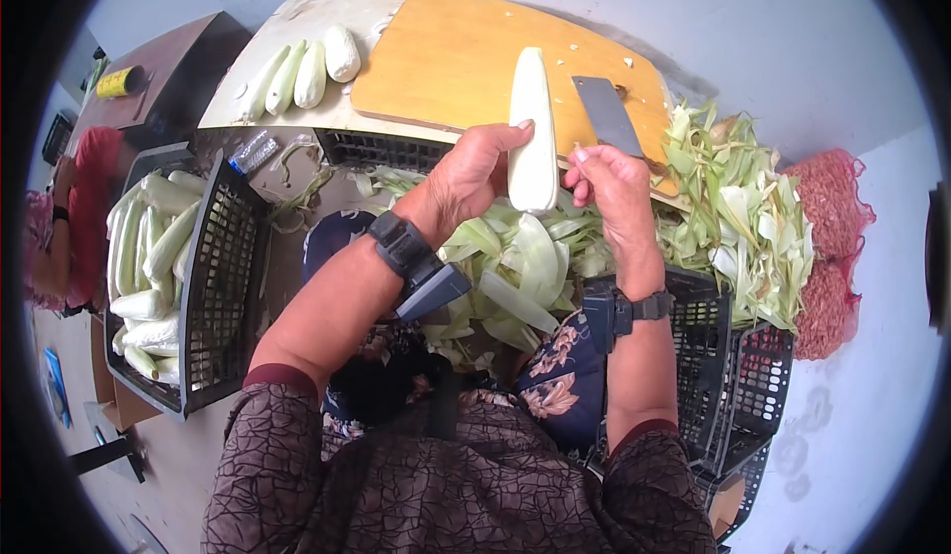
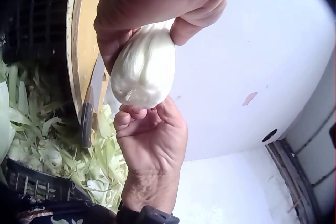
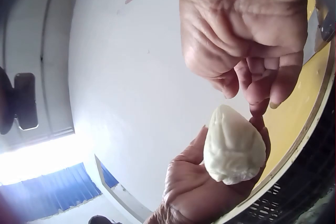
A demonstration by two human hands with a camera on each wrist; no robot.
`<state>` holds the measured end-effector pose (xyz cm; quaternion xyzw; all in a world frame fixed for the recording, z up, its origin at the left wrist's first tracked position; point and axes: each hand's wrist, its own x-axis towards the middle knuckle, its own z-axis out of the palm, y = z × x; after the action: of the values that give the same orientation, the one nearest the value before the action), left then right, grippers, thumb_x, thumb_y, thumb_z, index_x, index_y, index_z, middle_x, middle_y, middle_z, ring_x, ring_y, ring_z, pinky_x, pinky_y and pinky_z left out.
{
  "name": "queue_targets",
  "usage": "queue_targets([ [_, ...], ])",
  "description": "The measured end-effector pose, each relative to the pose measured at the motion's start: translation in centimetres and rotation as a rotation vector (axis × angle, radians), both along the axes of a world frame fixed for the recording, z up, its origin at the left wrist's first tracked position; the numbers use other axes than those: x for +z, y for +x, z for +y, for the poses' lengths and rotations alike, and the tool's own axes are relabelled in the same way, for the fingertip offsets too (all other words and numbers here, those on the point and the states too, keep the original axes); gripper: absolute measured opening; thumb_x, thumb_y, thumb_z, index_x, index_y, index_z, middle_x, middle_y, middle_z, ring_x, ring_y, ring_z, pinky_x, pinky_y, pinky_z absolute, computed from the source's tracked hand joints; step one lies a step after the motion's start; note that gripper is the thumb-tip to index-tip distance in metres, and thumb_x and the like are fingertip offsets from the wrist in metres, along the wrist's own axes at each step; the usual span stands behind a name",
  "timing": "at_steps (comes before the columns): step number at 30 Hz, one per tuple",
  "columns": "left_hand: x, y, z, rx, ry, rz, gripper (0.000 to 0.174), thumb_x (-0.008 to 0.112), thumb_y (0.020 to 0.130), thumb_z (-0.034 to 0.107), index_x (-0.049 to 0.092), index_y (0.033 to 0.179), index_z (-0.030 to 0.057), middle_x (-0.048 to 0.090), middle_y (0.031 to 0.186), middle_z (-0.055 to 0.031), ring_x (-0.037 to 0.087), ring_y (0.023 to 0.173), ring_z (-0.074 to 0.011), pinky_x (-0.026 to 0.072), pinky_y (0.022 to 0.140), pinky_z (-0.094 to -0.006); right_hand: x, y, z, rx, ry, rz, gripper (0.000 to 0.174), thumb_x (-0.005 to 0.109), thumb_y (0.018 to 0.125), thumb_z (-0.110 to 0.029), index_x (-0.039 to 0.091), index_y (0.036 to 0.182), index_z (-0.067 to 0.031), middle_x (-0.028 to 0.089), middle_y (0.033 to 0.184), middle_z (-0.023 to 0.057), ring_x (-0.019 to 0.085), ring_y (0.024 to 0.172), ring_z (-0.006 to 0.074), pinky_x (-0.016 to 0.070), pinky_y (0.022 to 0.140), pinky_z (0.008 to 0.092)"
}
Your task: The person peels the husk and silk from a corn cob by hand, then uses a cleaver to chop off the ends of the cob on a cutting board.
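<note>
A husked ear of corn (image 1: 532, 138), pale and covered in a last thin husk layer, stands nearly upright in front of the chest. My left hand (image 1: 470, 176) grips it from the side, thumb along its face and fingers behind. Its blunt end (image 2: 144, 79) faces the left wrist camera; in the right wrist view the ear (image 3: 231, 145) rises out of the left palm. Just right of the ear, my right hand (image 1: 616, 190) has its fingers curled with thumb near the index finger. Nothing shows between those fingertips.
A cleaver (image 1: 606, 116) lies on the yellow board (image 1: 446, 59). Several peeled ears (image 1: 311, 74) rest left of it. A black crate (image 1: 223, 287) of ears stands at left. Loose husks (image 1: 743, 217) heap over crates at right, beside red mesh sacks (image 1: 827, 257). Another person (image 1: 84, 217) sits far left.
</note>
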<state>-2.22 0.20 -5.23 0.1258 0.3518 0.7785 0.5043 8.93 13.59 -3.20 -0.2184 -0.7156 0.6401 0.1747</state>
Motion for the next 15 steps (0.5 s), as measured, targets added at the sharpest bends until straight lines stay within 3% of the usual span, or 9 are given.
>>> queue_targets([
  [7, -0.8, -0.2, 0.1, 0.074, -0.024, 0.214, 0.037, 0.064, 0.081, 0.021, 0.049, 0.104, -0.0026, 0.059, 0.093, -0.0112, 0.06, 0.082, -0.0183, 0.0501, 0.073, -0.0312, 0.0, 0.5, -0.9, 0.131, -0.023, -0.08, 0.024, 0.062, 0.082, -0.019, 0.058, 0.09, 0.0032, 0.059, 0.07, 0.0032, 0.05, 0.056, 0.0054, 0.0418, 0.05, 0.019],
  [11, -1.0, 0.2, 0.4, 0.151, -0.048, 0.241, 0.038, 0.066, 0.08, 0.024, 0.05, 0.103, -0.002, 0.059, 0.089, -0.0093, 0.06, 0.077, -0.0171, 0.0505, 0.072, -0.0307, -0.1, 0.7, -1.4, 0.214, 0.036, -0.081, 0.03, 0.065, 0.08, -0.02, 0.056, 0.094, 0.005, 0.059, 0.07, 0.0037, 0.051, 0.056, 0.0058, 0.0415, 0.049, 0.0192],
  [15, -1.4, 0.3, 0.7, 0.071, -0.024, 0.189, 0.037, 0.064, 0.082, 0.025, 0.05, 0.103, -0.0015, 0.058, 0.091, -0.0089, 0.059, 0.081, -0.0163, 0.0493, 0.073, -0.0304, 0.0, 0.9, -2.0, 0.251, 0.052, -0.106, 0.03, 0.066, 0.079, -0.014, 0.054, 0.095, 0.0073, 0.059, 0.072, 0.0053, 0.052, 0.059, 0.0063, 0.0416, 0.053, 0.0187],
])
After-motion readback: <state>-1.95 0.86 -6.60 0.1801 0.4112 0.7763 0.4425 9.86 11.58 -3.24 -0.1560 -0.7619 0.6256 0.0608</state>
